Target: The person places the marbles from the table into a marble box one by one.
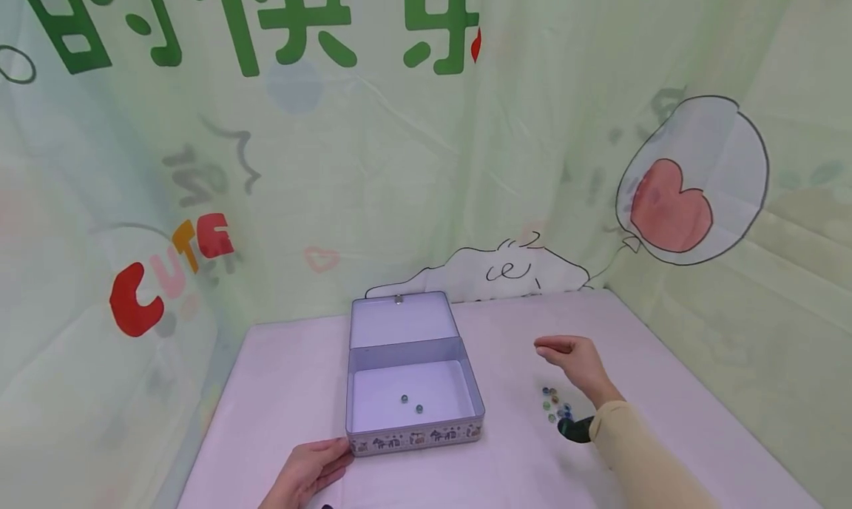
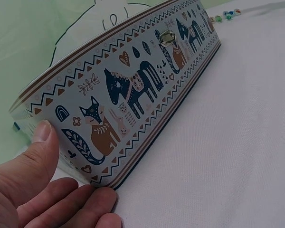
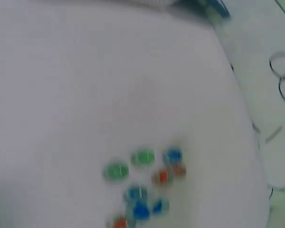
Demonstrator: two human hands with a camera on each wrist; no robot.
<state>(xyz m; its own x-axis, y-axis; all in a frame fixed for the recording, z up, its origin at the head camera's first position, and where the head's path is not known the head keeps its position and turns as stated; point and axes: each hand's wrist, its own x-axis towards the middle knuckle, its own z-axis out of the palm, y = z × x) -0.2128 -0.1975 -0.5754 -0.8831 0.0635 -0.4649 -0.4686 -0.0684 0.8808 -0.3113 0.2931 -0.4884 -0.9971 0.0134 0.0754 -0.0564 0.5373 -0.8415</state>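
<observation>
At the near left corner of the patterned metal box [image 1: 416, 436] [image 2: 133, 90] is my left hand [image 1: 309, 470] [image 2: 42, 190]. Its thumb rests against the box's end and its fingers touch the bottom corner. The box lies with its lid raised at the back, and two glass marbles [image 1: 404, 399] [image 1: 419, 409] sit apart inside. My right hand [image 1: 579, 361] is above the table, right of the box, thumb and fingers brought together; whether a marble is between them cannot be seen. Several loose marbles [image 1: 547, 405] [image 3: 143, 157] lie just below it in the head view, green, blue and orange-red.
A printed curtain [image 1: 413, 161] hangs behind and beside the white table [image 1: 293, 368]. A dark green shape [image 1: 575, 430] shows by the right sleeve. A small dark object [image 1: 327, 507] is at the bottom edge of the head view.
</observation>
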